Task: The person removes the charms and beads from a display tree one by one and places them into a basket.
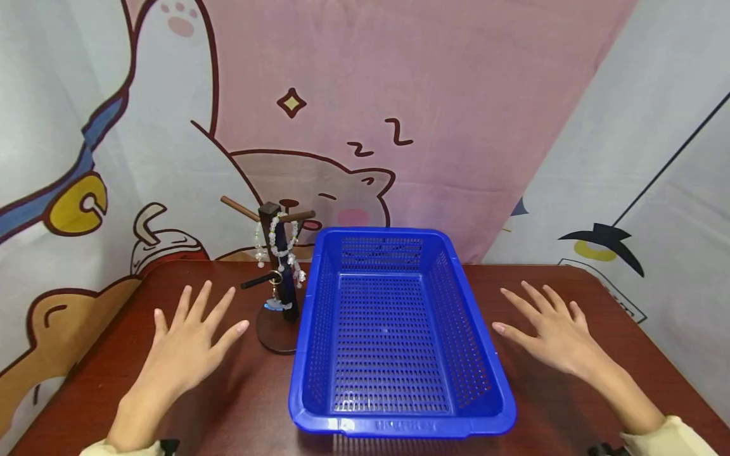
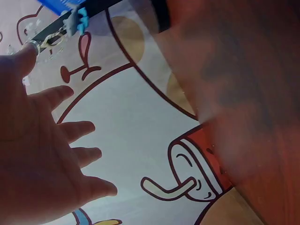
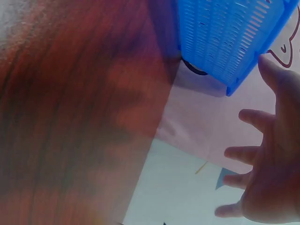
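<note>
My left hand [image 1: 185, 345] is held over the left of the table with its fingers spread, holding nothing. Just right of it stands a dark wooden jewelry stand [image 1: 277, 253] on a round base. Beaded bracelets [image 1: 281, 244] hang from its upper pegs, and a keychain with a grey-blue charm [image 1: 277, 304] hangs from the lower peg. A blue plastic basket [image 1: 399, 425] with perforated walls sits in the middle, its inside bare. To the basket's right, my right hand [image 1: 556, 335] is spread likewise, apart from the basket wall and holding nothing.
The reddish-brown wooden table [image 1: 239, 411] reaches back to a cloth backdrop [image 1: 456, 95] printed with cartoon animals. The stand's base is close against the basket's left side.
</note>
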A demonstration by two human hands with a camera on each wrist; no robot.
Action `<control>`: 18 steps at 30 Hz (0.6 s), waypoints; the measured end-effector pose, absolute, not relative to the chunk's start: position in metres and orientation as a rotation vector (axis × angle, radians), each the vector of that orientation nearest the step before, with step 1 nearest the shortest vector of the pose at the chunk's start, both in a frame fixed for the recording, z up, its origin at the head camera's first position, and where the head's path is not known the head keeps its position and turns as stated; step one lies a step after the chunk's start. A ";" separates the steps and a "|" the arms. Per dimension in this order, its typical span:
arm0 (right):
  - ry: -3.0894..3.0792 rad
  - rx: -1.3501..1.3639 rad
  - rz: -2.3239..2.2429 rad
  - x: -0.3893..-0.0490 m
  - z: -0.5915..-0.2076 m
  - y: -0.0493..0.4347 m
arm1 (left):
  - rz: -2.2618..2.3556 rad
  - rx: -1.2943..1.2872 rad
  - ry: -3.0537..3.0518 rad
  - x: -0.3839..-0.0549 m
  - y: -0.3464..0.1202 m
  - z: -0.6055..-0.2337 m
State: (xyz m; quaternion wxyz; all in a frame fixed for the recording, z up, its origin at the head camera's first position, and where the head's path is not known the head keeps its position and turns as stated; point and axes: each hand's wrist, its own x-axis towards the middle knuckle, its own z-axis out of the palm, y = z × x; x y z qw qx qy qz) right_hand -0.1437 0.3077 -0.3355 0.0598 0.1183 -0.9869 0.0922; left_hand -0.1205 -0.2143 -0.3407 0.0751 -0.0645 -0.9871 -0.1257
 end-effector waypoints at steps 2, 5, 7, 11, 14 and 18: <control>-3.000 0.366 0.283 -0.144 -0.332 0.307 | -0.398 -0.194 -2.962 -0.123 -0.215 -0.335; -3.014 0.376 0.303 -0.145 -0.327 0.306 | -0.443 -0.203 -2.959 -0.126 -0.217 -0.326; -3.019 0.384 0.325 -0.146 -0.323 0.306 | -0.484 -0.225 -2.944 -0.129 -0.218 -0.319; -3.007 0.423 0.364 -0.147 -0.315 0.304 | -0.596 -0.265 -2.887 -0.135 -0.219 -0.307; -2.986 0.457 0.388 -0.148 -0.308 0.301 | -0.674 -0.274 -2.813 -0.140 -0.220 -0.299; -2.966 0.496 0.435 -0.148 -0.298 0.294 | -0.766 -0.276 -2.690 -0.148 -0.219 -0.289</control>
